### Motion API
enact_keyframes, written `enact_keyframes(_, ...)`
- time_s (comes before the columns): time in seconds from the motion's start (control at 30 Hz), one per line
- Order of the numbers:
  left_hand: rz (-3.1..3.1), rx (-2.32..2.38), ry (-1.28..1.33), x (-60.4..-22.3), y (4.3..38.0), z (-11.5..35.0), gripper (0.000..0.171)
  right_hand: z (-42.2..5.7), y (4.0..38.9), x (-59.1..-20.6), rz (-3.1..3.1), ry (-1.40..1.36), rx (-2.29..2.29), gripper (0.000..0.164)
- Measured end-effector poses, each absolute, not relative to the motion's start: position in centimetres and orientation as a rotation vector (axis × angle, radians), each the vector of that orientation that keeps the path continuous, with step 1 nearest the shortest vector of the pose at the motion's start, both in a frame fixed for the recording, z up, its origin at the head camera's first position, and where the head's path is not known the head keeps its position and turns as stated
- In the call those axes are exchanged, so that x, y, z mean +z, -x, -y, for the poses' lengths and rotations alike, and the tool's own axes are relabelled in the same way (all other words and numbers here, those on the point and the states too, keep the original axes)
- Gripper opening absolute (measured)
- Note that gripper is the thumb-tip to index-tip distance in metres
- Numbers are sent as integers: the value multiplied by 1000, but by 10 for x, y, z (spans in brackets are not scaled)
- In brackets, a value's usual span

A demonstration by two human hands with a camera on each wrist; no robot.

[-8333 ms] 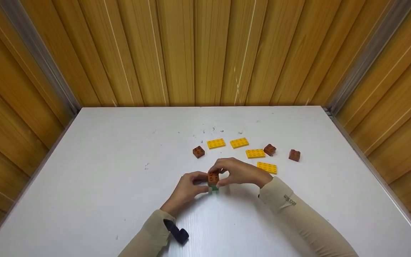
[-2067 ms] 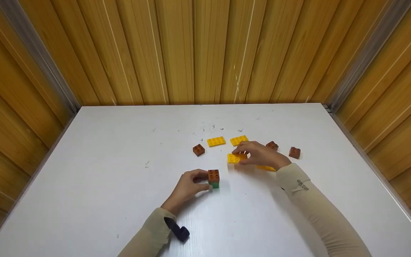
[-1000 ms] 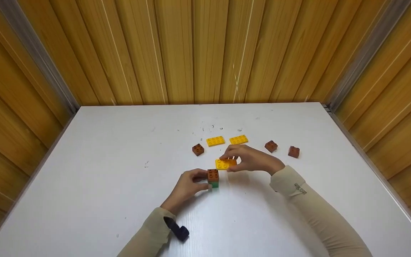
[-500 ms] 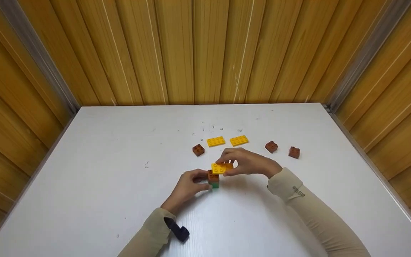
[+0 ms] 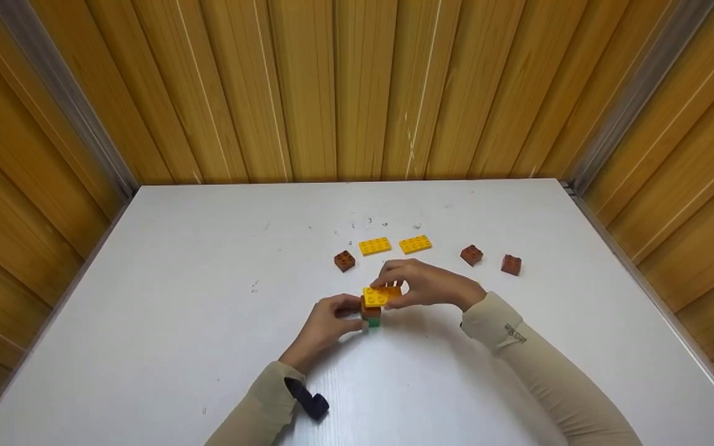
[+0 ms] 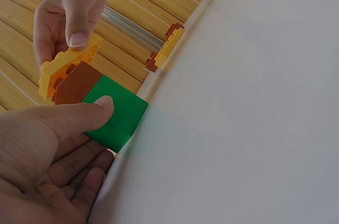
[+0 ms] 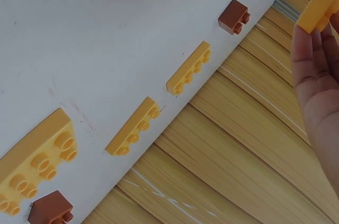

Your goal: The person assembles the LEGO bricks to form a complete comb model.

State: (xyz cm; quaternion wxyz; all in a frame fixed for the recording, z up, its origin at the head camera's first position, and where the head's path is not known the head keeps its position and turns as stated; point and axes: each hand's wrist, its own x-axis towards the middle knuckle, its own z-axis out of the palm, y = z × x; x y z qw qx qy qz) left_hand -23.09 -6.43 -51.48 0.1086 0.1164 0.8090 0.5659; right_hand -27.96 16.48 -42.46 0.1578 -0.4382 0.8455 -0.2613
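Note:
My left hand (image 5: 326, 325) pinches a green building brick (image 6: 124, 113) low on the table, thumb on its near face. A brown brick (image 6: 77, 84) sits on top of the green one. From the right, my right hand (image 5: 425, 282) grips one end of a flat yellow eight-stud brick (image 5: 375, 297) between thumb and fingers. The yellow brick lies over the brown studs, its right end sticking out past the stack. In the left wrist view it looks tilted, with brown studs visible under it. Full seating cannot be told.
Two flat yellow bricks (image 5: 375, 246) (image 5: 416, 244) lie behind the hands. Brown bricks lie at back left (image 5: 344, 261) and to the right (image 5: 471, 254) (image 5: 511, 264). Another yellow brick (image 7: 37, 152) is mostly hidden by the right arm in the head view. Wood-patterned walls (image 5: 357, 93) enclose the white table (image 5: 146, 297).
My right hand let go of the brown brick, took a yellow brick from the right, and brought it left and down onto the brown one. My left hand stayed at the green brick.

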Motion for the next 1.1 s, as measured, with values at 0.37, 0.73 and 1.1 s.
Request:
enact_keyframes(0.37,-2392,1679,-415,-516,231,66,37,-158,277,-424,-2424,1312,-707,35)
enact_keyframes(0.73,-2383,1674,-383,-515,231,66,38,-156,276,-423,-2424,1253,-683,34)
enact_keyframes(1.1,-2389,1658,-372,-514,231,65,37,-155,275,-423,-2436,1216,-663,33)
